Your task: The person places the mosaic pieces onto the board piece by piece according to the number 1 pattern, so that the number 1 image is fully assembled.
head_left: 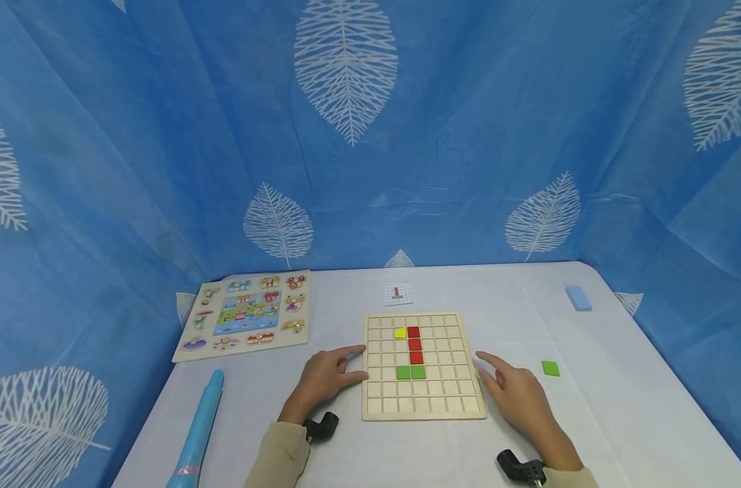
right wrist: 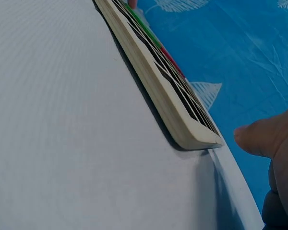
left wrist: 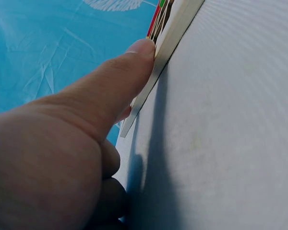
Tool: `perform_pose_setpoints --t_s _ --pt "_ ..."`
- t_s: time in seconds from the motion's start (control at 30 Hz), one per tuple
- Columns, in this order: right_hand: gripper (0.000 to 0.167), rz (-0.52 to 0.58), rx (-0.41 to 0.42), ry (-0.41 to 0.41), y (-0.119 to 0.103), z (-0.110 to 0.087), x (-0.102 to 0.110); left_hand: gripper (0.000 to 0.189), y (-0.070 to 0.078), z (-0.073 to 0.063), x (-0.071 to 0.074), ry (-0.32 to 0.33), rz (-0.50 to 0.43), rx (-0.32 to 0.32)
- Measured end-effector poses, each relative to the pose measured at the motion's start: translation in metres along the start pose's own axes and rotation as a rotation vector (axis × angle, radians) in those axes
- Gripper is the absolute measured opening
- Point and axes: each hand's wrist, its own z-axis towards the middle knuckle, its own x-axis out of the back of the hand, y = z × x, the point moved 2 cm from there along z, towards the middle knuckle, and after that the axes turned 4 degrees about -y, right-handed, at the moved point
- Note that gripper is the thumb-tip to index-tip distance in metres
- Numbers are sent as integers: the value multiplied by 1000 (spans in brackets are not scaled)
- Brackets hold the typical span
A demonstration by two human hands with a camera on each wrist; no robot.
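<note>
A wooden grid board (head_left: 424, 411) lies flat in the middle of the white table. Three red squares (head_left: 415, 344) form a column on it, with a yellow piece (head_left: 400, 333) left of the top one and two green squares (head_left: 410, 372) below. My left hand (head_left: 324, 376) touches the board's left edge with thumb and index finger extended; in the left wrist view the thumb (left wrist: 129, 67) rests against its rim. Beside the right edge is my right hand (head_left: 519, 396), thumb and index finger stretched toward the board. A gap separates the right thumb (right wrist: 259, 139) from the corner in the right wrist view.
A small pattern card (head_left: 397, 294) lies behind the board. One loose green square (head_left: 551, 368) sits right of my right hand, and a light blue block (head_left: 578, 298) farther back. On the left are a picture puzzle board (head_left: 297, 332) and a long blue tube-shaped object (head_left: 198, 430).
</note>
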Motion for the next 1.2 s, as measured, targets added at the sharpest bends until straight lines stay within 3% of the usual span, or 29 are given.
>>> perform_pose_setpoints --t_s 0.67,1.0,1.2 --pt "34 -16 -69 50 23 -11 12 58 0 0 1 2 6 1" --pt "33 -34 -123 116 33 -19 20 58 -1 -1 0 7 1 -8" --pt "34 -40 -174 115 39 -21 25 58 -1 -1 0 7 -1 -11"
